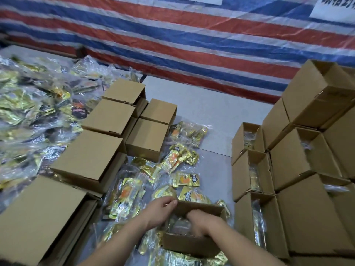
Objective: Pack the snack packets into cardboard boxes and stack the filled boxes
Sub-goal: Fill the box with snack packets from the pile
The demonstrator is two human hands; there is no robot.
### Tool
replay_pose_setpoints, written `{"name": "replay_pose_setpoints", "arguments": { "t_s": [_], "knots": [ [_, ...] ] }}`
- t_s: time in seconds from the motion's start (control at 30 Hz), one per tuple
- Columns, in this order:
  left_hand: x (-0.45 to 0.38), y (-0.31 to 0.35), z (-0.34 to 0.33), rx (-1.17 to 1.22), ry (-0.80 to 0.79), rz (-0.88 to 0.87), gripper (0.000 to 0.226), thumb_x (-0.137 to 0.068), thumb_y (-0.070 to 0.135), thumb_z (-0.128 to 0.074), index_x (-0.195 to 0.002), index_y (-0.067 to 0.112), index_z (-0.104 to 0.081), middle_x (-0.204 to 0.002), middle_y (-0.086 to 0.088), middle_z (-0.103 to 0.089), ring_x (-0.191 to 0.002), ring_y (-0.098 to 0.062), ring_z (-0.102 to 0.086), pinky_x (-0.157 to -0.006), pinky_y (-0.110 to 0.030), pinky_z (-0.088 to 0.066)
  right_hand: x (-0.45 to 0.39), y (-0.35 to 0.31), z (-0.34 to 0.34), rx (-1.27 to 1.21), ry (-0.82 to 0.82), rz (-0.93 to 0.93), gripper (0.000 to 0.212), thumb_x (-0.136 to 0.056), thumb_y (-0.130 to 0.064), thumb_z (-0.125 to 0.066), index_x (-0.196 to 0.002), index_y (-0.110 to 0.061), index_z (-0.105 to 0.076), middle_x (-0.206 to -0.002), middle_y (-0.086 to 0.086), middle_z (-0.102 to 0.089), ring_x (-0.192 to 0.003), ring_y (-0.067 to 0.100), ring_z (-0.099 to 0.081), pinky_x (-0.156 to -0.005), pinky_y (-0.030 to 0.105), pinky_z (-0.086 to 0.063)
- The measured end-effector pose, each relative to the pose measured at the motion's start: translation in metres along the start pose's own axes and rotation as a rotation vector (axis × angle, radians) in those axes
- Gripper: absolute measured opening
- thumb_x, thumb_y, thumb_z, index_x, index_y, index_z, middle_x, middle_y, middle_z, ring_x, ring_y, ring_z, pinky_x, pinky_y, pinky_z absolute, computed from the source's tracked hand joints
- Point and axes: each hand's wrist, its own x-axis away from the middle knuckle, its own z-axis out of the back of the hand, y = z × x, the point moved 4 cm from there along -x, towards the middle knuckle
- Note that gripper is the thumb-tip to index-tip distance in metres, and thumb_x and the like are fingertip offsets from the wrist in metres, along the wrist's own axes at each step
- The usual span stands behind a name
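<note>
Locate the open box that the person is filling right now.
In the head view, the open cardboard box sits bottom centre among loose snack packets, with the right hand inside and the left hand at its rim.

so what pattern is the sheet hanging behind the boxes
Red, blue and white stripes on the sheet, in the head view.

open box (194, 244) front centre | packets (178, 162) behind | closed boxes (90, 162) left | stacked boxes (299, 160) right

Rear of the area is closed off by a striped tarpaulin (192, 41) in red, blue and white bands, creased and slightly glossy. 2 white paper sheets (332, 8) hang at its upper edge, text unreadable. Floor (207, 112) is pale grey with a visible joint line. Lighting is even.
</note>
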Motion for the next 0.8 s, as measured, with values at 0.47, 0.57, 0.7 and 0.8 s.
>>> {"name": "replay_pose_setpoints", "arguments": {
  "t_s": [0.47,0.57,0.7,0.8],
  "knots": [
    [0.001,-0.003,-0.007,0.045,-0.037,-0.042,0.02,-0.104,0.041,-0.044,-0.097,0.036,-0.063,-0.086,0.006,-0.065,-0.076,-0.009,-0.057,-0.069,-0.025,-0.045,0.015,0.01,-0.019,0.01,-0.218,-0.009,0.044,-0.106,-0.029,-0.037,-0.128,0.002,-0.059,-0.136,0.021,-0.057,-0.119,0.033,-0.058,-0.098,0.037,-0.044],
    [0.0,-0.005,-0.005,0.018,-0.05,-0.051,0.022,-0.104,0.043,-0.043,-0.1,0.037,-0.063,-0.091,0.004,-0.067,-0.079,-0.008,-0.058,-0.075,-0.027,-0.047,0.017,0.011,-0.012,-0.047,-0.139,-0.035,0.034,-0.1,-0.028,-0.042,-0.099,-0.006,-0.067,-0.111,0.017,-0.066,-0.09,0.028,-0.061,-0.077,0.031,-0.043],
    [-0.002,0.002,-0.004,0.007,-0.066,-0.057,0.026,-0.104,0.044,-0.042,-0.104,0.033,-0.065,-0.097,-0.005,-0.07,-0.08,-0.015,-0.062,-0.078,-0.032,-0.051,0.024,0.013,0.014,-0.337,0.07,-0.02,0.036,-0.099,-0.034,-0.048,-0.07,-0.019,-0.061,-0.072,0.0,-0.066,-0.064,0.017,-0.063,-0.063,0.029,-0.052],
    [-0.003,0.008,-0.004,-0.014,-0.083,-0.061,0.03,-0.105,0.042,-0.041,-0.111,0.026,-0.066,-0.102,0.001,-0.07,-0.096,-0.016,-0.064,-0.091,-0.036,-0.05,0.02,0.006,0.007,-0.276,0.027,-0.021,0.034,-0.103,-0.035,-0.04,-0.084,-0.017,-0.063,-0.085,0.002,-0.066,-0.08,0.021,-0.063,-0.067,0.026,-0.047]
  ]
}}
